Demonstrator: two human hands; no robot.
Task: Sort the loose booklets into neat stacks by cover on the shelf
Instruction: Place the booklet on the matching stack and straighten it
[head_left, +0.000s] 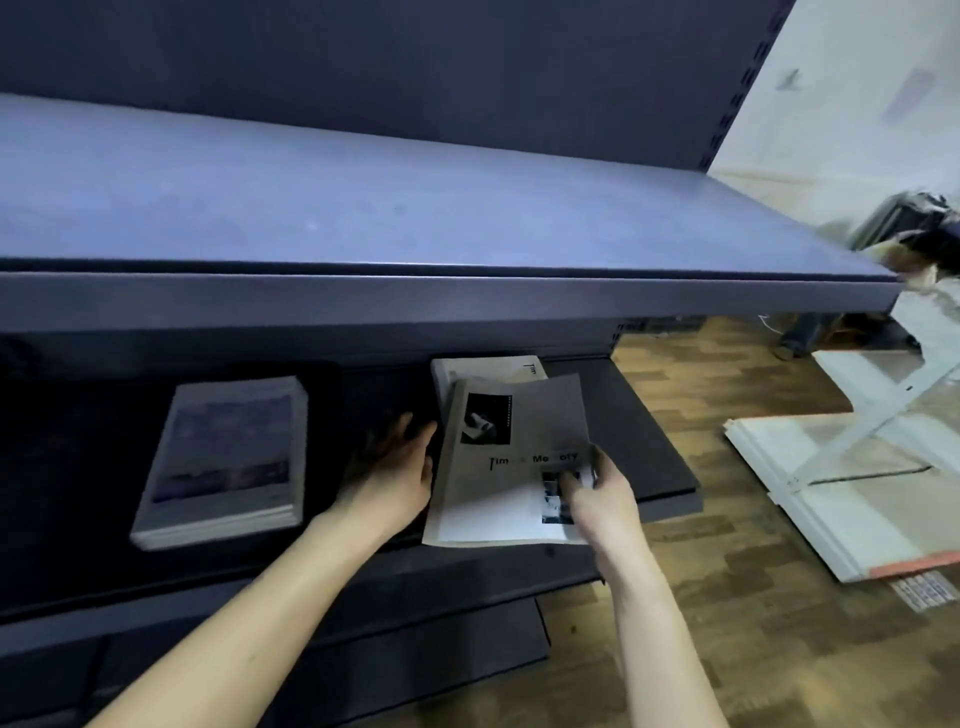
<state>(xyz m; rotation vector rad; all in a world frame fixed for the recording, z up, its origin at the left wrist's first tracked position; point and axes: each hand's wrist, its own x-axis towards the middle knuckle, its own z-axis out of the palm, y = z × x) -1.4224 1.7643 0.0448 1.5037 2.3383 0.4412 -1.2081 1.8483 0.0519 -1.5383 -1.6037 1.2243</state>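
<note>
Where the dark shelf (670, 483) runs under the broad upper shelf (363, 208), the contents stand as follows, left to right.

Item 1. Stack of booklets with a bluish landscape cover (223, 460), lying flat at the left of the shelf, edges fairly square, well apart from both hands. Judged already sorted.

Item 2. Left hand (392, 467), reaching into the shelf between the two stacks. Fingers straight and loosely spread, holding nothing; fingertips just beside the left edge of the grey booklet. Whether they touch it cannot be told.

Item 3. Grey booklet (511, 457), cover showing a dark photograph and a title partly legible as "Tim… Me…ory". It lies skewed on top of a second pile, its near edge overhanging the front of the shelf.

Item 4. Pale booklets beneath (485, 370), only the far corner showing, apparently the same title; the count cannot be told.

Item 5. Right hand (597, 499), fingers curled over the grey booklet's lower right corner, pinching it.

Step in hand, as judged: placing the grey booklet on its matching stack. The next move calls for turning it square with the pile below, sliding it back from the shelf front, and using the left hand as a stop to align the edges.
</note>
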